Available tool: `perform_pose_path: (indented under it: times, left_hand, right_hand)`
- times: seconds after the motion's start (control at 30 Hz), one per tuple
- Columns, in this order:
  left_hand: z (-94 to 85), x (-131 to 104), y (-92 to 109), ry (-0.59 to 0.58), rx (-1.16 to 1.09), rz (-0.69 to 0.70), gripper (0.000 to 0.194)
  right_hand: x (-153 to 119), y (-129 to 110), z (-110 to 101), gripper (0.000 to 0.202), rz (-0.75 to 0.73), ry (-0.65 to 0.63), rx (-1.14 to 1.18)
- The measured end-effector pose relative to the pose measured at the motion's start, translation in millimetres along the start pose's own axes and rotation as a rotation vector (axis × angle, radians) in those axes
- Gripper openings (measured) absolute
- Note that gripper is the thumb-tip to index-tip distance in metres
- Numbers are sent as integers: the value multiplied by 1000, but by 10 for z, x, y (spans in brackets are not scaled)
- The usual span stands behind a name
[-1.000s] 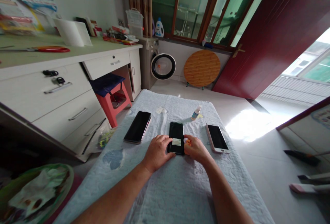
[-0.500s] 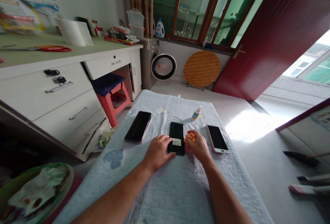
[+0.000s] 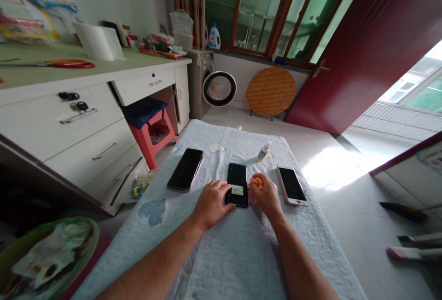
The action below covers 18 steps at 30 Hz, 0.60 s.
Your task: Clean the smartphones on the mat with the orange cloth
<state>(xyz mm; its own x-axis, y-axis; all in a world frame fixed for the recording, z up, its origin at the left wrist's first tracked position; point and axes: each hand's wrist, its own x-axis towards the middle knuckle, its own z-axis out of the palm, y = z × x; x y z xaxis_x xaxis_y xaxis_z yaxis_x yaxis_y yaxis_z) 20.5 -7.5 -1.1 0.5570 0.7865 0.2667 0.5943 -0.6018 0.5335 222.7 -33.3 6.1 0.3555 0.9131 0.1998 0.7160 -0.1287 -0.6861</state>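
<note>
A black smartphone point(image 3: 237, 174) with a pale label on its lower half lies flat on the cloth-covered table point(image 3: 221, 254). My left hand point(image 3: 214, 202) steadies it, fingers at its left edge and thumb by its lower end. Just off the phone's right edge, my right hand point(image 3: 267, 196) is closed around a crumpled orange cloth point(image 3: 255, 183). A larger dark phone point(image 3: 185, 170) rests to the left. On the right lies a phone with a white front frame point(image 3: 292, 186). A small spray bottle point(image 3: 263, 152) stands behind my right hand.
Left of the table are a red stool point(image 3: 148, 141) with a dark blue seat cover and a white desk point(image 3: 86, 102) with drawers. A waste bin point(image 3: 95, 240) sits at the lower left. A round wooden tabletop point(image 3: 271, 92) leans against the far wall near the red door point(image 3: 345, 51).
My right hand and the orange cloth have shifted very slightly beside the phone's right edge. My left hand keeps its place, and the phones and bottle lie as before.
</note>
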Motion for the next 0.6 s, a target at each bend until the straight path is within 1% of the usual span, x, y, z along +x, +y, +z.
perform_pose_path:
  times: [0.13, 0.5, 0.6]
  left_hand:
    - [-3, -1, -2, -12, -10, -9, 47]
    - [-10, 2, 17, -8, -1, -8, 47]
    - [-8, -3, 15, -8, 5, -3, 47]
  right_hand:
    - [1, 7, 8, 22, -68, 31, -50]
    - [-8, -23, 0, 21, -92, -7, -77]
    - [-10, -32, -6, 19, -105, -50, -80]
